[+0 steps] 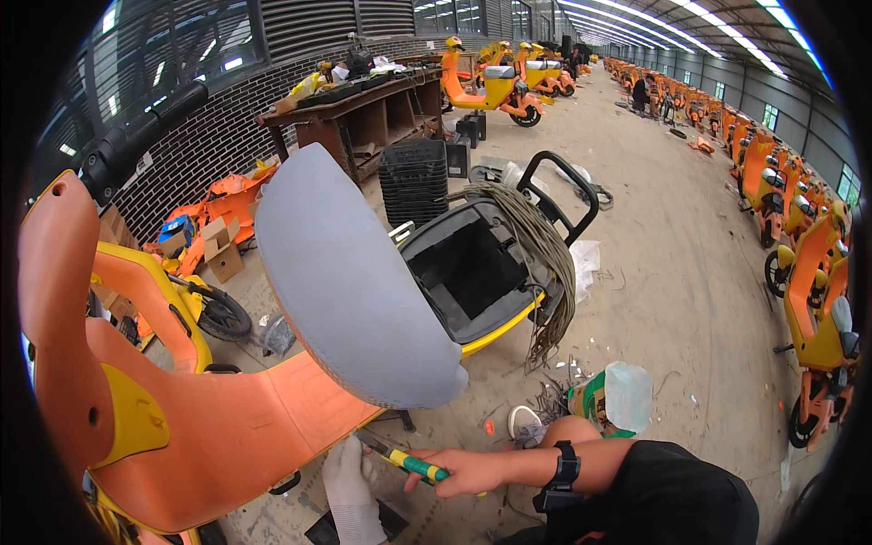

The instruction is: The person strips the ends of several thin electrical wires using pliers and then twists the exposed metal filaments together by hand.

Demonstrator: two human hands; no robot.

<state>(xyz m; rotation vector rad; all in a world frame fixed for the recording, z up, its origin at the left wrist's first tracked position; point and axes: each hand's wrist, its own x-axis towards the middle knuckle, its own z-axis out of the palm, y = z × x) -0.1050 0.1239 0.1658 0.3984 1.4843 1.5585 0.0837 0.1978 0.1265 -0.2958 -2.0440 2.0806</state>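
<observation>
My right hand (463, 472) is bare and wraps round the green and yellow handle of a screwdriver (422, 464). Its dark shaft points up and left, toward the lower edge of an orange and yellow scooter (218, 427). My left hand (348, 477), in a pale glove, is close to the shaft's end beneath that edge. Its fingers look curled; whatever they hold is hidden. Above both hands the scooter's grey seat (354, 272) stands tipped up. Behind it, a dark storage box (468, 263) lies open, with a bundle of cords (545, 263) draped over its rear.
A rear rack bar (572, 177) sticks up past the box. Black stacked trays (413, 182) stand before a brown workbench (363, 113). A green and white bag (604, 400) lies right of my shoe (524, 422). Scooters (813, 309) line the right side.
</observation>
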